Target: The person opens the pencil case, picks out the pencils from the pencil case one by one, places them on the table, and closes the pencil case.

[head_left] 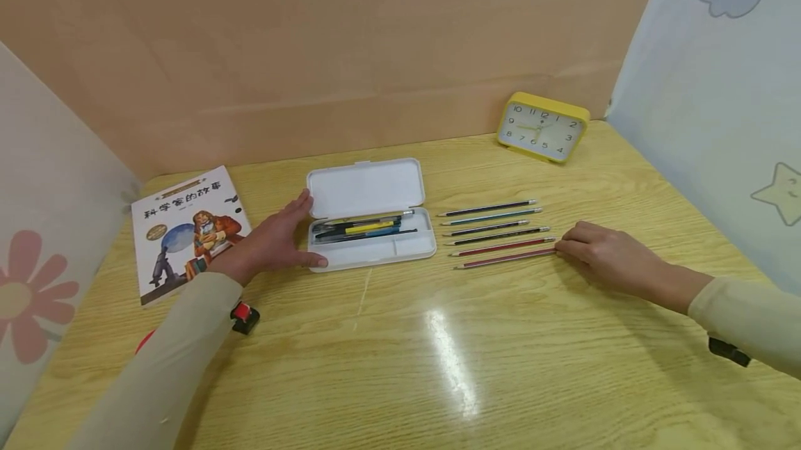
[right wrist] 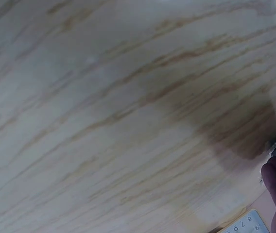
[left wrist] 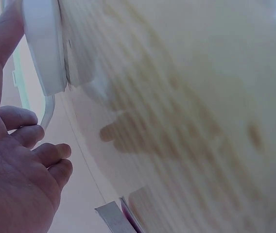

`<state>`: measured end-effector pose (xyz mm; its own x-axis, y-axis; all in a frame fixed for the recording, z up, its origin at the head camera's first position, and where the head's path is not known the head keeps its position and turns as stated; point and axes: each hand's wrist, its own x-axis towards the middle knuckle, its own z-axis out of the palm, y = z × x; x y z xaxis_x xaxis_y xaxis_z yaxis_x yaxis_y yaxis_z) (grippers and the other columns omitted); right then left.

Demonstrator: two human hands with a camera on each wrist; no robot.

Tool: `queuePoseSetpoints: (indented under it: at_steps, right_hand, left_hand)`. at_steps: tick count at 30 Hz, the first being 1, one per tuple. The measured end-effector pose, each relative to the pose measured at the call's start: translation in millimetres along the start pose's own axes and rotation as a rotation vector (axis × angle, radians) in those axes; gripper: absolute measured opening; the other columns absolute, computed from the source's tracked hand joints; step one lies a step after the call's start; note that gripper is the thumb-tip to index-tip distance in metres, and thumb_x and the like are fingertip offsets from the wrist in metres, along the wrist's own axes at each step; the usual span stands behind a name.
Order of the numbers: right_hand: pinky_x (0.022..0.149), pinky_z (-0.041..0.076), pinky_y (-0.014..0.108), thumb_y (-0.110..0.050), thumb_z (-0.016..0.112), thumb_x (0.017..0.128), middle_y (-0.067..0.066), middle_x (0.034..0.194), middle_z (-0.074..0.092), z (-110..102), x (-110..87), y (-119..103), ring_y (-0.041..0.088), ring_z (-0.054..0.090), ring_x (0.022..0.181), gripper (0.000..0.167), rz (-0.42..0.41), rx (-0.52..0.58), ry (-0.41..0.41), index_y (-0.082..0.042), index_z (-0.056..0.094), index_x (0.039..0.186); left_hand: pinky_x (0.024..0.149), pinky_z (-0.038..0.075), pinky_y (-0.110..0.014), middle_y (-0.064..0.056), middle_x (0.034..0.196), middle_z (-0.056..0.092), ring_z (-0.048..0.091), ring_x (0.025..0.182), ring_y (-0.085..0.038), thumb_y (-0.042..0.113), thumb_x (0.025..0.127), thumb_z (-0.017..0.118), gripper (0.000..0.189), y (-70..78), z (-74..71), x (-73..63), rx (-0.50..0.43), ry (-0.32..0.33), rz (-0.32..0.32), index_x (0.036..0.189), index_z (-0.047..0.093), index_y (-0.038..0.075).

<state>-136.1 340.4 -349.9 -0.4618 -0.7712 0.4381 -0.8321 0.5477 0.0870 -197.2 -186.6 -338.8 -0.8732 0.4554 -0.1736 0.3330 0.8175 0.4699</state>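
Observation:
A white pencil case lies with its lid raised, holding several pens and pencils, among them a yellow one. My left hand is at the case's left end, thumb against the front corner and the other fingers spread beside the lid; in the left wrist view, the thumb of that hand meets the white case wall. To the right of the case, several pencils lie in a row, roughly parallel. My right hand pinches the eraser end of the nearest one, a red pencil.
On the left, a book with an illustrated cover lies partly behind the left forearm. A yellow alarm clock stands at the back right of the wooden table. Panels rise along the back and both sides.

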Motion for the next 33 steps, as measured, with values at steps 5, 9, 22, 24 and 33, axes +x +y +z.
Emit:
queuePoseSetpoints:
  at_steps: [5,9,22,24,33]
  right_hand:
    - [0.054,0.051,0.034,-0.032,0.030,0.104,0.001,0.082,0.059,1.4,-1.7,1.0,0.017,0.056,0.073,0.053,0.008,-0.007,-0.014,-0.001,0.070,0.087]
    - [0.054,0.051,0.034,-0.033,0.029,0.104,0.002,0.082,0.059,2.2,-2.2,1.4,0.017,0.056,0.074,0.054,0.019,-0.013,-0.023,-0.001,0.069,0.087]
    - [0.055,0.051,0.037,-0.036,0.025,0.104,0.004,0.085,0.059,3.7,-3.3,1.7,0.020,0.056,0.075,0.059,0.036,-0.011,-0.043,0.000,0.069,0.090]
    - [0.055,0.051,0.037,-0.036,0.025,0.104,0.004,0.085,0.059,3.0,-3.2,1.3,0.020,0.056,0.076,0.059,0.038,-0.010,-0.047,0.000,0.069,0.090]
    - [0.054,0.050,0.034,-0.034,0.036,0.103,-0.001,0.082,0.058,-0.9,6.7,-0.7,0.014,0.055,0.072,0.048,0.000,-0.019,0.016,-0.004,0.070,0.087]
  left_hand:
    - [0.110,0.013,-0.053,-0.007,0.157,-0.006,0.002,0.141,-0.034,0.058,0.068,0.076,0.121,0.5,0.7,0.6,0.002,-0.004,-0.005,0.152,0.006,0.007]
    - [0.110,0.013,-0.053,-0.008,0.157,-0.005,0.003,0.141,-0.035,0.057,0.069,0.076,0.120,1.4,0.3,0.6,0.007,0.001,-0.005,0.152,0.007,0.006]
    - [0.110,0.013,-0.052,-0.007,0.157,-0.006,0.003,0.141,-0.034,0.057,0.068,0.076,0.121,1.9,-0.4,-0.2,0.003,-0.004,-0.007,0.152,0.006,0.006]
    - [0.110,0.014,-0.053,-0.007,0.157,-0.006,0.004,0.141,-0.035,0.057,0.067,0.076,0.122,1.3,-0.2,0.3,0.003,-0.001,-0.001,0.152,0.006,0.005]
    - [0.109,0.014,-0.054,-0.008,0.157,-0.005,0.005,0.141,-0.036,0.056,0.068,0.077,0.121,2.7,-1.1,-0.5,0.006,-0.001,-0.004,0.151,0.007,0.004]
